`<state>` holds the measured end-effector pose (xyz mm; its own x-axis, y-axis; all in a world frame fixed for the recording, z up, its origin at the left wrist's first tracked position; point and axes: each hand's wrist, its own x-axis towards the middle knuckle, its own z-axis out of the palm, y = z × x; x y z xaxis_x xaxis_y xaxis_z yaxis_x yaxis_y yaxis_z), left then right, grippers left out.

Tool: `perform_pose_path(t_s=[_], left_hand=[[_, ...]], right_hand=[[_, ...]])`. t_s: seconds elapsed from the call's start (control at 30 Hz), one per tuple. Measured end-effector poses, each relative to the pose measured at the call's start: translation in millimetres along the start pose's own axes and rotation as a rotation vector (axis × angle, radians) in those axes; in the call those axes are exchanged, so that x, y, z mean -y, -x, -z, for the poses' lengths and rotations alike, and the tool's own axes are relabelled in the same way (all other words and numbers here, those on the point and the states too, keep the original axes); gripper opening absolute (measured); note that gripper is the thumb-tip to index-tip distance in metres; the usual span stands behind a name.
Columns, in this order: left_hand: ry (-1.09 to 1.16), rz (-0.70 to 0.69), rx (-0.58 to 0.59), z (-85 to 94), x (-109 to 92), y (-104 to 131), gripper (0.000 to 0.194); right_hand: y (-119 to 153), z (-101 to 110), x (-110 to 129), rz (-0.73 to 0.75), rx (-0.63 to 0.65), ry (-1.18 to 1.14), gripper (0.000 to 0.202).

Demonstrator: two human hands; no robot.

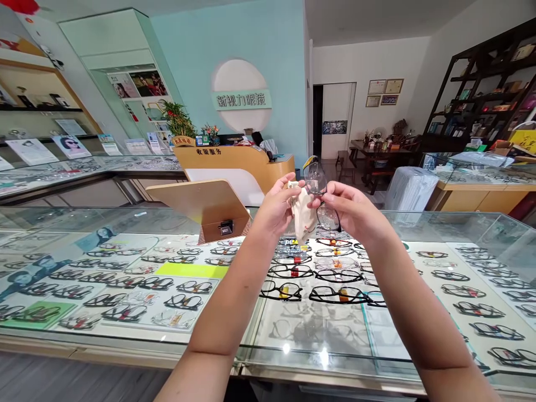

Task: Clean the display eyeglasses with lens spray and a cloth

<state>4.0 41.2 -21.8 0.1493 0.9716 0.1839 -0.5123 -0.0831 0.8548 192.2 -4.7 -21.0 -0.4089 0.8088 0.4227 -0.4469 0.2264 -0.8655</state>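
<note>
A pair of dark-framed glasses is held up over the glass counter, tilted so that one lens sits above the other. My right hand pinches the frame near its middle. Bunched in my left hand is a pale cloth, which hangs down beside the lower lens. The left fingers are closed around the cloth, close to the upper lens. Below both hands, several rows of glasses lie in the display case.
The glass display counter spans the front. A wooden-backed mirror or board stands on it at left. Behind are a wooden reception desk, a plastic-wrapped stack and a dark shelf at right.
</note>
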Motion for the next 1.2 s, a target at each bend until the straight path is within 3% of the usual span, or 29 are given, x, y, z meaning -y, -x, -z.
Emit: perform_pose_path(t_s=[0.1, 0.2, 0.3, 0.43, 0.6, 0.77, 1.03, 1.2], left_hand=[[-0.123, 0.029, -0.037, 5.4, 7.5, -7.2, 0.045], [-0.345, -0.173, -0.083, 4.0, 9.5, -4.1, 0.030], [-0.608, -0.376, 0.060, -2.4, 5.1, 10.6, 0.026], [-0.848, -0.443, 0.231, -10.6, -2.1, 31.2, 0.028], [-0.996, -0.561, 0.191, -12.7, -3.0, 36.6, 0.015], [-1.063, -0.723, 0.126, -12.6, -1.1, 33.5, 0.022], [-0.997, -0.656, 0.109, -11.8, 0.5, 35.4, 0.029], [-0.933, -0.581, 0.065, -9.7, -2.2, 35.6, 0.037]], right_hand=[[0.3, 4.3, 7.9, 0.053, -0.119, -0.019, 0.030], [0.6, 8.4, 14.4, 0.104, -0.216, -0.028, 0.032], [1.3, 11.1, 18.2, 0.128, -0.272, -0.035, 0.033], [2.8, 12.3, 21.1, 0.146, -0.295, -0.023, 0.033], [4.4, 13.1, 24.5, 0.148, -0.330, 0.006, 0.034], [4.6, 16.2, 24.4, 0.122, -0.339, 0.036, 0.035], [-1.8, 9.3, 6.6, 0.105, -0.309, 0.036, 0.037], [-5.5, 6.5, -1.9, 0.114, -0.375, 0.060, 0.042]])
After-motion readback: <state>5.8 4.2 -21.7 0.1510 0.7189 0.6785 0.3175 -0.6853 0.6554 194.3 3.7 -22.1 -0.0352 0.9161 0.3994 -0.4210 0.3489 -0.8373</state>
